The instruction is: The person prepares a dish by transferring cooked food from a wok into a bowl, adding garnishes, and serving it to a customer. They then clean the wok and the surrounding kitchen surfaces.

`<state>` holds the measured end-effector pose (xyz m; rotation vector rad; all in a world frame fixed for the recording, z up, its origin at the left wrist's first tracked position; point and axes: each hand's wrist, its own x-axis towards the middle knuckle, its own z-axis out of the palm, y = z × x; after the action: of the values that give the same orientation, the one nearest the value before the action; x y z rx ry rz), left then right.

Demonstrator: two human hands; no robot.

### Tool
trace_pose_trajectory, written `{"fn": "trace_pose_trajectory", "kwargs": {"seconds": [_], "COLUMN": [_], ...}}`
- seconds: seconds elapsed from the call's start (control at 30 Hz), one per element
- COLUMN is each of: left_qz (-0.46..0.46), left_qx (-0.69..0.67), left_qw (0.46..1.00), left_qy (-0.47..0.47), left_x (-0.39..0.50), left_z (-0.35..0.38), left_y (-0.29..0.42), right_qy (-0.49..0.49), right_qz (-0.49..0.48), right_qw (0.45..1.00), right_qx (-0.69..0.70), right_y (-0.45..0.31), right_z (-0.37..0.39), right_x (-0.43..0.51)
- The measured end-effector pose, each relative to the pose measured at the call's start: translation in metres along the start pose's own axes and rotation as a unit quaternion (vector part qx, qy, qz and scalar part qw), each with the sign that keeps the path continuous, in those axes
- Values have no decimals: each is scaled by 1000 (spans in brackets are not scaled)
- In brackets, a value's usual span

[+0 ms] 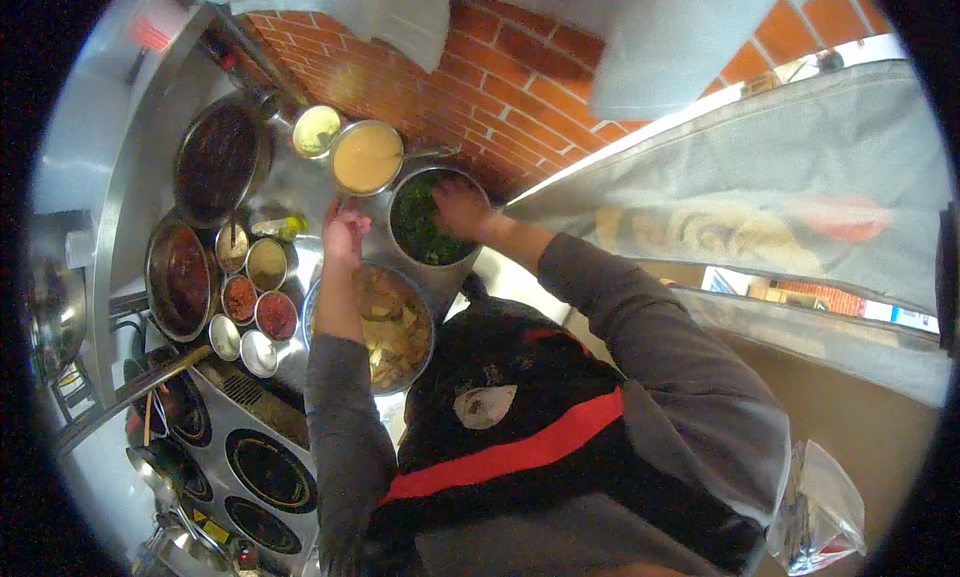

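Chopped green herbs or greens [417, 215] fill a deep round metal container [397, 253] near the brick wall. Into it reaches my right hand [461, 211], fingers down on the greens; their tips are blurred, so a grip on them cannot be made out. My left hand [345, 236] hovers palm up, fingers loosely bent and apart, with nothing visible in it. Just beyond it stands a metal pot of orange-tan sauce [366, 158] with a utensil handle [431, 154] leaning out. Under my left forearm sits a large blue-rimmed bowl [429, 356] of brownish food pieces in liquid.
Left of my hand are several small bowls of seasonings, among them a red one [276, 316], and a yellow-green bottle [281, 227] lying down. Two large dark-filled pots [217, 164] stand farther left. Round cooktops [270, 470] lie at lower left. A brick wall [480, 74] rises behind.
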<state>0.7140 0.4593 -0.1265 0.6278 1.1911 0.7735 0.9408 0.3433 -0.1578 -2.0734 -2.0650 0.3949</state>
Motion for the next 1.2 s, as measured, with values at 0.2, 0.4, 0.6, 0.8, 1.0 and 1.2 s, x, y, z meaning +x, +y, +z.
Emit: {"fn": "trace_pose_trajectory", "kwargs": {"seconds": [0.2,0.4,0.6,0.8,1.0,1.2], "left_qz": [73,-194,-140,-95,-99,-137], "left_qx": [220,89,-110,-59,-22,17], "left_qw": [958,966,982,992,992,981], "left_qy": [-171,-145,-61,-53,-71,-140], "left_x": [-145,-193,-157,-161,-201,-283], "left_z": [20,36,45,36,16,-35], "left_y": [-64,-133,-138,-144,-155,-163], "right_qy": [-116,-39,-126,-198,-131,-131], "right_qz": [6,-9,-47,-28,-7,179], "right_qw": [993,999,991,980,977,774], "right_qx": [-5,-11,-1,-14,168,593], "right_y": [-15,-18,-31,-28,-16,12], "right_z": [0,-8,-4,16,52,76], "right_x": [-8,-11,-22,-17,-17,-29]}}
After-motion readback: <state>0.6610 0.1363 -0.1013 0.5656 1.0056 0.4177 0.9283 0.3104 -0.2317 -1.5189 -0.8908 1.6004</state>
